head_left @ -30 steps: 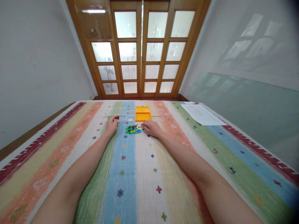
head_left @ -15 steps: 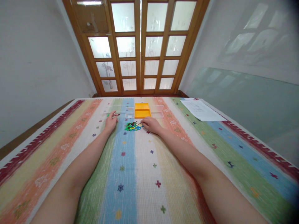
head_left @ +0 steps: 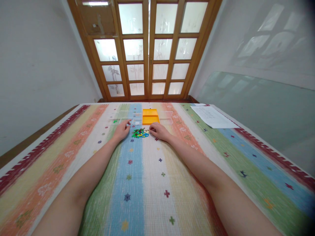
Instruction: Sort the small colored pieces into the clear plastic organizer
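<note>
On the striped tablecloth lies a small pile of mixed green, blue, yellow and dark pieces (head_left: 139,133), too small to name singly. My left hand (head_left: 122,130) hovers just left of the pile, fingers stretched forward and apart, with nothing visible in them. At the pile's right edge rests my right hand (head_left: 158,131), its fingers curled and pressed together; whatever they hold is hidden. Beyond the pile stands a yellow two-part tray (head_left: 151,115). Left of it is a clear plastic box (head_left: 125,114) with a few green pieces (head_left: 115,121) in its left part.
Another clear plastic compartment (head_left: 168,113) adjoins the yellow tray on the right. Printed paper sheets (head_left: 211,117) lie at the table's far right. Behind the table are wooden glazed doors (head_left: 149,65), with a glass panel (head_left: 251,108) against the right wall.
My left hand has moved right and nearer, away from the green pieces in the clear box and toward the pile. The right hand stays nearly in place.
</note>
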`<state>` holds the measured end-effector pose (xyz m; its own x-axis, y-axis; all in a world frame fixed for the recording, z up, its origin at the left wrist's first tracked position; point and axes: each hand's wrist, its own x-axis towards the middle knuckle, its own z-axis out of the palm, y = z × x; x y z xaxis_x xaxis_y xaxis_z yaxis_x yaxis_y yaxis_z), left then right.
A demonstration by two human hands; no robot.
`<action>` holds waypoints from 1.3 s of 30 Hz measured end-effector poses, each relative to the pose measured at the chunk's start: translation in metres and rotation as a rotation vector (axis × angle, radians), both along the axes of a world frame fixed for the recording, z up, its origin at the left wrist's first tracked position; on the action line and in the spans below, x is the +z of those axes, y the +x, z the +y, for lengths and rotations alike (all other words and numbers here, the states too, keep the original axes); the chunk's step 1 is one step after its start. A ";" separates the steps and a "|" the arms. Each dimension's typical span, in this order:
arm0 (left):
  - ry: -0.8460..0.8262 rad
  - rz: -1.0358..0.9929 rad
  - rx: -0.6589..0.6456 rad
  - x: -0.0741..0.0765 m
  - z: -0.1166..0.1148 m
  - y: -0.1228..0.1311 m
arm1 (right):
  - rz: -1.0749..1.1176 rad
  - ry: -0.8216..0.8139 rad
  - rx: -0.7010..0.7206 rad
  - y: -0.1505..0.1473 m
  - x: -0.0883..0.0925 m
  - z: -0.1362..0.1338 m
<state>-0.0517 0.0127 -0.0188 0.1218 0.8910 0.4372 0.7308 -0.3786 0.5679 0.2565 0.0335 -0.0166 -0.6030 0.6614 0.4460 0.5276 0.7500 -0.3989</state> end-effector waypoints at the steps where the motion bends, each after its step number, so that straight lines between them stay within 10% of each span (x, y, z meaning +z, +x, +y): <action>1: -0.006 0.007 -0.012 0.001 -0.001 0.001 | 0.021 -0.012 -0.027 0.000 0.000 0.000; 39: -0.010 0.072 -0.097 -0.001 -0.003 0.004 | 0.484 -0.149 -0.357 0.012 -0.004 0.017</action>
